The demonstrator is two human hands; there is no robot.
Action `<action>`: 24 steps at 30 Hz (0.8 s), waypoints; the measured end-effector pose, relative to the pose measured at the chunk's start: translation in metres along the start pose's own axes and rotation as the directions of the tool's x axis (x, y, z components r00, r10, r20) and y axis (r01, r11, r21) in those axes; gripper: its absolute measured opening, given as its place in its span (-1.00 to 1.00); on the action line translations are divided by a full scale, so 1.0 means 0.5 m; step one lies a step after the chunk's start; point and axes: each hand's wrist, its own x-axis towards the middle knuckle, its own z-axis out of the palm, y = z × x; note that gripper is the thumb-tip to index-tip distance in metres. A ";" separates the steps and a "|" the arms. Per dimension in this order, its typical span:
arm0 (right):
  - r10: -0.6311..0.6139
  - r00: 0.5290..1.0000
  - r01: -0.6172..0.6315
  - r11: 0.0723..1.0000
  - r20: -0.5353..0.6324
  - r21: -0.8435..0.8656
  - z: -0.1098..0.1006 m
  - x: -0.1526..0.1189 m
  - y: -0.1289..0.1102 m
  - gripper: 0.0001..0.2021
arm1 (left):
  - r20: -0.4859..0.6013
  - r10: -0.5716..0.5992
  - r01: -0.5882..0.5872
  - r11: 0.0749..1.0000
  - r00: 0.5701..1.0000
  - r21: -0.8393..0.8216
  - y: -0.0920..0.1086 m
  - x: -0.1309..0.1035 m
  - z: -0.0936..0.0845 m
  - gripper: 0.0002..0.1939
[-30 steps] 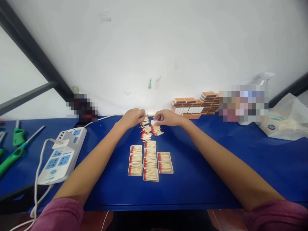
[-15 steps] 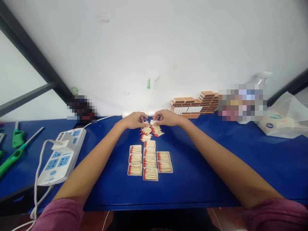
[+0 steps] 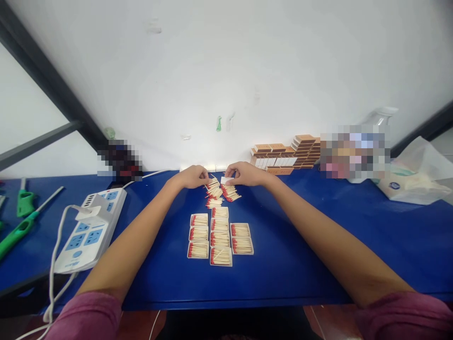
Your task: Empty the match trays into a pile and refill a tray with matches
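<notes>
A loose pile of red-tipped matches lies on the blue table at the far middle. My left hand is at the pile's left edge, fingers closed; what they hold is too small to name. My right hand pinches a small white box tray beside the pile, with more matches spread just in front of it. Nearer to me stand several white trays filled with matches, in three columns.
Stacked brown matchboxes stand against the wall, right of my hands. A tissue pack is far right. At left are a white power strip with a cable and green lighters.
My left hand has drawn slightly left, away from the matches. The white piece that was by its fingertips no longer shows there. My right hand has hardly moved.
</notes>
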 end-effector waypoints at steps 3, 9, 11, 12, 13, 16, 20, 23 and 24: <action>0.000 1.000 0.000 1.000 0.001 -0.007 0.000 0.000 0.000 -0.62 | -0.020 0.019 -0.019 0.999 1.000 0.038 0.000 0.001 0.003 -0.74; -0.004 1.000 0.004 1.000 0.002 -0.014 -0.001 -0.001 -0.003 -0.63 | -0.164 0.069 -0.044 0.987 0.984 0.152 0.009 -0.001 0.000 -0.85; -0.003 1.000 0.003 1.000 0.000 -0.010 -0.001 -0.002 -0.003 -0.63 | -0.225 0.073 -0.029 0.981 0.972 0.194 0.011 -0.002 0.000 -0.87; -0.001 1.000 0.001 1.000 -0.001 -0.008 -0.001 -0.002 -0.003 -0.63 | -0.244 0.075 -0.022 0.978 0.967 0.210 0.012 -0.002 0.001 -0.87; 0.002 1.000 -0.002 1.000 -0.003 -0.005 -0.001 -0.002 -0.003 -0.62 | -0.256 0.078 -0.020 0.975 0.964 0.221 0.012 -0.002 0.003 -0.88; 0.009 1.000 -0.009 1.000 -0.003 0.001 0.001 -0.001 -0.002 -0.63 | -0.263 0.095 -0.035 0.974 0.960 0.226 0.011 0.001 0.010 -0.88; 0.011 1.000 -0.011 1.000 0.003 0.011 0.001 -0.001 -0.001 -0.62 | -0.270 0.125 -0.077 0.980 0.955 0.182 0.009 0.005 0.017 -0.74; 0.011 1.000 -0.011 1.000 0.002 0.013 0.000 -0.002 -0.002 -0.60 | -0.273 0.138 -0.110 0.987 0.952 0.116 0.005 0.007 0.018 -0.67; 0.010 1.000 -0.010 1.000 0.001 0.012 0.000 -0.003 -0.004 -0.59 | -0.271 0.140 -0.121 0.989 0.952 0.087 0.004 0.008 0.018 -0.65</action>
